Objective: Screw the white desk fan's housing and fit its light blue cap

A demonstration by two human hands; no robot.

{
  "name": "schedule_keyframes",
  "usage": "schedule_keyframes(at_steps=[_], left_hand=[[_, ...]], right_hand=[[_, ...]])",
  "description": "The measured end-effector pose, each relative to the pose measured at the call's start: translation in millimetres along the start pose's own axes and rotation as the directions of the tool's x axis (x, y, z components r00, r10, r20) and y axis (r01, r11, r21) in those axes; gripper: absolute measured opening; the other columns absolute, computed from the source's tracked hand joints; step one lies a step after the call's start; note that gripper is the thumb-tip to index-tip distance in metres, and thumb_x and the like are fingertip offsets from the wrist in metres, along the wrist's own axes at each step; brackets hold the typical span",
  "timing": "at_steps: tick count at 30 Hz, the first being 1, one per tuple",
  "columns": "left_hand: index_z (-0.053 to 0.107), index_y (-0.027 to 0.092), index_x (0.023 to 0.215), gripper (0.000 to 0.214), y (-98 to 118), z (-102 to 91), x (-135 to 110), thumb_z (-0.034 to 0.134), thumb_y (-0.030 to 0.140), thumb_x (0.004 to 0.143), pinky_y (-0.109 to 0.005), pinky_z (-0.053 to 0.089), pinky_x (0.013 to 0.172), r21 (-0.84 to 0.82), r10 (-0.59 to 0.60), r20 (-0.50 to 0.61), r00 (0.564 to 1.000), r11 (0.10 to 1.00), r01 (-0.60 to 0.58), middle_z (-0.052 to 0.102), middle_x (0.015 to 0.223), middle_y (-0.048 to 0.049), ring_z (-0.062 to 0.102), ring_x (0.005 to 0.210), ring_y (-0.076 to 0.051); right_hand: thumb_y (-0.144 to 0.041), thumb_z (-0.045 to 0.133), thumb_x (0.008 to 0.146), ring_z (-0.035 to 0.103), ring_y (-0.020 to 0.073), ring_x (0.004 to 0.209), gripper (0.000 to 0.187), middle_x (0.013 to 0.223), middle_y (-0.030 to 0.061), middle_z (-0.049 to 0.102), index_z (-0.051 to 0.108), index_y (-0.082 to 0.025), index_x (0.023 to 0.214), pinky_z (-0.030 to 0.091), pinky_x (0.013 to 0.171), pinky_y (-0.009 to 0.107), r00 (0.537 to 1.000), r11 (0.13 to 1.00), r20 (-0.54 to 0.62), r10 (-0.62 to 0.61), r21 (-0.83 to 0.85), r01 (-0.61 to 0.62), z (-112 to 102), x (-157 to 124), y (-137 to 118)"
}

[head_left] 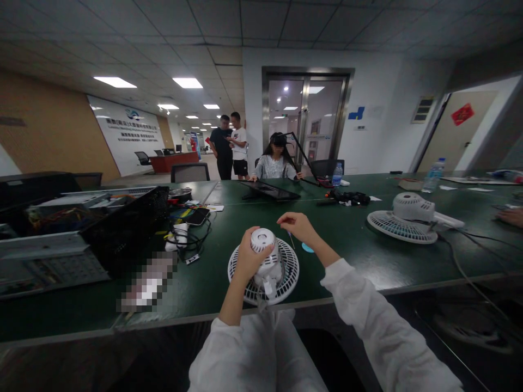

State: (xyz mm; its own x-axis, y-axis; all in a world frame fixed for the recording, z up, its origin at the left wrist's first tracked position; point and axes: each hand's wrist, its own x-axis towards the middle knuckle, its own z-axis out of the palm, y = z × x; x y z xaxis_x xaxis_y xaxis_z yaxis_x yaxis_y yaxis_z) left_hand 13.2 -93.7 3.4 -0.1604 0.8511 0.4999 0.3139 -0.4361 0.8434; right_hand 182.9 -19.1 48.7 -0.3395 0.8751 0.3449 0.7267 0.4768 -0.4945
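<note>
A white fan [269,264] lies grille down at the table's near edge, its motor housing facing up. My left hand [250,256] is wrapped round the left side of that housing, fingers and thumb against it. Just above the grille's right side is my right hand [299,226], thumb and fingertips pinched together. Whatever the pinch holds, if anything, is too small to make out. Below those fingers a thin rod [291,239] shows, perhaps a screwdriver, and I cannot tell whether the hand touches it. A light blue round piece [307,248] rests on the table right of the grille.
A second white fan [408,218] lies on the green table [347,261] to the right. An opened computer case [93,234] and cables [198,234] are on the left. Across the table, a seated person [278,160] handles a dark flat panel [272,190]. Bottles [433,175] stand further back.
</note>
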Motion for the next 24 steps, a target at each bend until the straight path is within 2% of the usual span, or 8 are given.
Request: schedule_keyframes(at_steps=[3, 6, 9, 12, 15, 18, 21, 24], left_hand=[[0.051, 0.017, 0.111, 0.054, -0.2, 0.1, -0.5, 0.070, 0.030, 0.062, -0.036, 0.040, 0.094, -0.018, -0.004, 0.001, 1.000, 1.000, 0.004, 0.057, 0.112, -0.0076, 0.055, 0.107, -0.022], [0.050, 0.018, 0.111, 0.054, 0.4, 0.0, -0.9, 0.070, 0.030, 0.062, -0.037, 0.040, 0.095, -0.029, 0.003, 0.008, 1.000, 1.000, -0.003, 0.057, 0.112, -0.0072, 0.054, 0.107, -0.022], [0.050, 0.018, 0.111, 0.054, 2.1, -0.7, -1.0, 0.070, 0.028, 0.063, -0.037, 0.040, 0.095, -0.022, -0.004, 0.018, 1.000, 1.000, 0.004, 0.057, 0.112, -0.0077, 0.054, 0.106, -0.022], [0.049, 0.017, 0.111, 0.053, 3.8, -1.2, -1.0, 0.070, 0.028, 0.063, -0.037, 0.041, 0.094, -0.012, -0.012, 0.025, 1.000, 1.000, 0.013, 0.057, 0.111, -0.0083, 0.055, 0.105, -0.022], [0.048, 0.016, 0.111, 0.054, 4.5, -1.2, -1.3, 0.069, 0.028, 0.063, -0.038, 0.040, 0.095, -0.007, -0.018, 0.030, 0.999, 1.000, 0.018, 0.057, 0.112, -0.0086, 0.055, 0.105, -0.022], [0.049, 0.017, 0.112, 0.054, 4.2, -1.1, -1.6, 0.070, 0.028, 0.063, -0.037, 0.040, 0.095, -0.019, -0.021, 0.025, 0.999, 1.000, 0.021, 0.057, 0.113, -0.0081, 0.054, 0.107, -0.022], [0.049, 0.017, 0.112, 0.054, 3.7, -1.5, -1.7, 0.070, 0.029, 0.063, -0.036, 0.040, 0.095, -0.030, -0.018, 0.024, 1.000, 0.999, 0.019, 0.057, 0.113, -0.0082, 0.054, 0.108, -0.022], [0.050, 0.017, 0.111, 0.053, 3.5, -1.6, -1.7, 0.070, 0.029, 0.063, -0.037, 0.039, 0.096, -0.029, -0.009, 0.020, 1.000, 1.000, 0.009, 0.056, 0.114, -0.0089, 0.053, 0.109, -0.023]], right_hand=[[-0.009, 0.050, 0.080, 0.061, 0.0183, 0.096, 0.024, 0.100, 0.0096, 0.068, 0.067, -0.016, 0.096, 0.045, 0.086, 0.029, 0.985, 0.970, 0.011, 0.172, -0.176, -0.167, 21.4, 7.1, 30.6], [-0.014, 0.052, 0.084, 0.056, 0.0229, 0.108, 0.025, 0.113, 0.0148, 0.061, 0.064, -0.014, 0.106, 0.043, 0.090, 0.034, 0.960, 0.924, 0.027, 0.279, -0.281, -0.261, 43.4, 11.8, 51.5], [-0.025, 0.054, 0.087, 0.055, 0.0222, 0.107, 0.026, 0.117, 0.0110, 0.057, 0.059, -0.016, 0.112, 0.046, 0.089, 0.040, 0.941, 0.897, 0.062, 0.332, -0.330, -0.295, 57.4, 18.4, 60.2], [-0.033, 0.054, 0.088, 0.057, 0.0203, 0.101, 0.031, 0.117, 0.0083, 0.056, 0.054, -0.016, 0.114, 0.049, 0.085, 0.042, 0.930, 0.887, 0.070, 0.360, -0.336, -0.318, 62.6, 24.9, 62.3], [-0.033, 0.054, 0.088, 0.058, 0.0193, 0.098, 0.031, 0.115, 0.0080, 0.057, 0.055, -0.015, 0.114, 0.050, 0.083, 0.040, 0.926, 0.890, 0.055, 0.374, -0.302, -0.341, 62.3, 25.5, 62.8], [-0.020, 0.060, 0.083, 0.060, 0.0217, 0.096, 0.027, 0.105, 0.0112, 0.061, 0.056, -0.012, 0.109, 0.049, 0.083, 0.040, 0.931, 0.909, 0.015, 0.366, -0.221, -0.354, 55.7, 22.8, 61.7], [-0.010, 0.060, 0.076, 0.062, 0.0227, 0.090, 0.035, 0.093, 0.0123, 0.064, 0.052, -0.011, 0.110, 0.047, 0.081, 0.037, 0.945, 0.942, -0.068, 0.319, -0.084, -0.325, 38.5, 25.0, 54.4], [-0.015, 0.049, 0.081, 0.062, 0.0167, 0.083, 0.042, 0.092, 0.0074, 0.063, 0.039, -0.014, 0.122, 0.049, 0.075, 0.031, 0.956, 0.969, -0.165, 0.244, 0.078, -0.234, 13.1, 31.3, 37.2]])
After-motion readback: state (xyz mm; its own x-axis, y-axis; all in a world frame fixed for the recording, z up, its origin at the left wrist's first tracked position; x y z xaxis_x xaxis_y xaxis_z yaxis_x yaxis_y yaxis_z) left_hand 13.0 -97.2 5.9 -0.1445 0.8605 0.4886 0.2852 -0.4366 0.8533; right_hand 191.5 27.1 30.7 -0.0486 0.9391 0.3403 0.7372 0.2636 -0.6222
